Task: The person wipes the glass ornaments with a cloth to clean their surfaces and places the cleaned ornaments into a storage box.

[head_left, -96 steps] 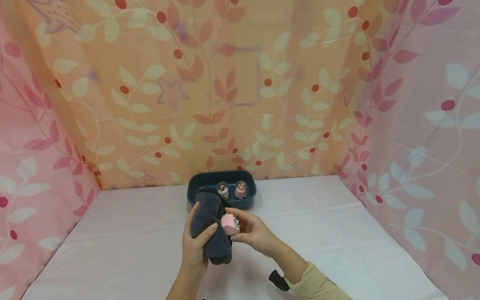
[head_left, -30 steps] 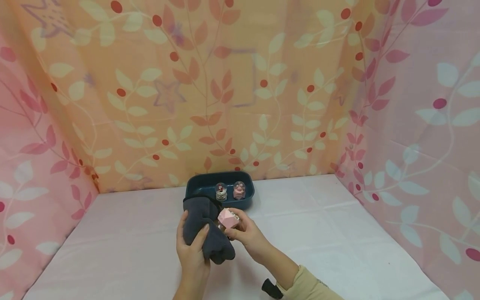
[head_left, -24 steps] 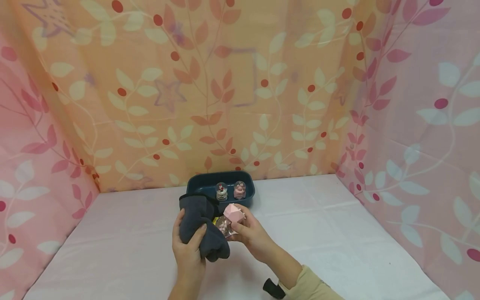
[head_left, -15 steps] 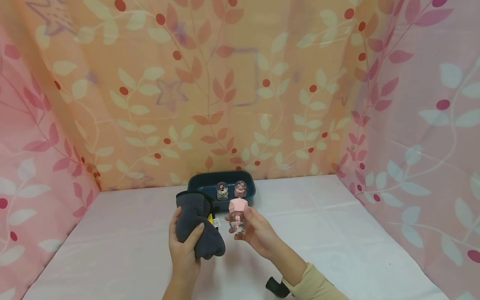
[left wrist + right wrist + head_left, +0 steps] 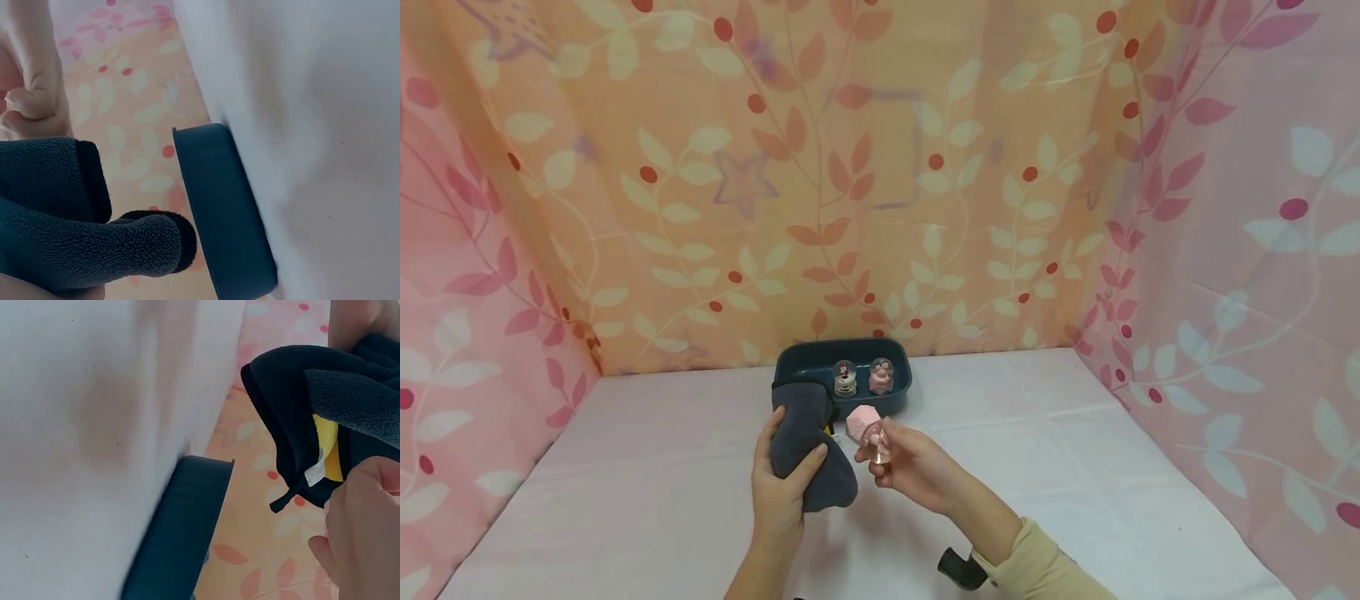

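In the head view my left hand [image 5: 778, 500] grips a folded dark grey fleece cloth [image 5: 797, 412], fingers behind it and thumb across the front. A yellow patch and a white tag show inside its folds in the right wrist view, where the cloth [image 5: 350, 400] hangs partly unfolded. Just right of it, my right hand [image 5: 925, 471] pinches a small snow globe [image 5: 863, 422] with a clear dome and a pink faceted base. The globe is tilted, base up and to the left, apart from the cloth. Neither wrist view shows the globe clearly.
Behind the hands a dark blue tray [image 5: 801, 360] stands near the back wall. Inside it are a snow globe with a white base [image 5: 845, 381] and a pink one [image 5: 882, 377]. A black curved object [image 5: 961, 570] shows beside the right sleeve. Patterned curtains enclose three sides.
The snow globe was against the cloth and has come away from it to the right. It has turned in the right hand, its base now leaning left. The cloth shifted left, then slightly back right.
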`<state>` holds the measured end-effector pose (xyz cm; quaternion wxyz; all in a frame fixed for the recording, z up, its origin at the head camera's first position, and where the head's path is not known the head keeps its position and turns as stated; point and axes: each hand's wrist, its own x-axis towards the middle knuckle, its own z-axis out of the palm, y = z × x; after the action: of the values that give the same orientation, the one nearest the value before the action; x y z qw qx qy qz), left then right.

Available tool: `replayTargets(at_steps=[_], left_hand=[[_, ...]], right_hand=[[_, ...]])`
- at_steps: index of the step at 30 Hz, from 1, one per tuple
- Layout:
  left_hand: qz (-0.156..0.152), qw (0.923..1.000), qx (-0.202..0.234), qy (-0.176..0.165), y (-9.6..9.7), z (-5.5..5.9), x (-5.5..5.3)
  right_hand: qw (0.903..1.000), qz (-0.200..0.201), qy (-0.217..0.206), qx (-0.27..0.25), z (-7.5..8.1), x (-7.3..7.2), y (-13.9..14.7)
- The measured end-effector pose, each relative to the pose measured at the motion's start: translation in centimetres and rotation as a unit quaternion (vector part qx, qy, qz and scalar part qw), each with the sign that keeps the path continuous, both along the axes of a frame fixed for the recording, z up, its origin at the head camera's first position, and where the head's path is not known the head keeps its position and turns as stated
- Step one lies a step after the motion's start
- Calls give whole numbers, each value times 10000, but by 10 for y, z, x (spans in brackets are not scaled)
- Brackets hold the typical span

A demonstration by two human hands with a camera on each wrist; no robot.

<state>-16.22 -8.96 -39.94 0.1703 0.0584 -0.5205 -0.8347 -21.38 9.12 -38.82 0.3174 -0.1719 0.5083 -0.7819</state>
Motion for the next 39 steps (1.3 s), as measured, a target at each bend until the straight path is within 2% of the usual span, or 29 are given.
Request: replayTargets(at_steps=[3, 7, 11, 14, 21, 25, 29, 34, 39], left_hand=[[-142, 9996, -234, -23, 3, -1, 0], [-446, 9976, -534, 69, 8, -3, 0], [-820, 9950, -525, 204, 13, -6, -1], [-948, 9943, -455, 165, 15, -8, -5], [-528, 9955, -790, 8, 15, -14, -11], [-192, 9975, -674, -18, 17, -15, -10], [146, 9991, -397, -40, 18, -15, -11], [226, 9995, -223, -41, 16, -12, -12], [193, 9997, -117, -112, 7, -8, -11]], right_hand=[[9998, -51, 33, 177, 0, 0, 0], [9972, -258, 196, 680, 1, 1, -3], [9921, -395, 377, 1130, 3, 2, -7], [9901, -430, 404, 1272, 2, 3, -10], [9888, -229, 468, 1401, 0, 5, -11], [9870, -113, 644, 1469, 1, 4, -11], [9870, -103, 627, 1475, 3, 4, -9], [9907, -55, 488, 1265, 4, 2, -3], [9917, 49, 595, 1140, 4, 0, 5]])
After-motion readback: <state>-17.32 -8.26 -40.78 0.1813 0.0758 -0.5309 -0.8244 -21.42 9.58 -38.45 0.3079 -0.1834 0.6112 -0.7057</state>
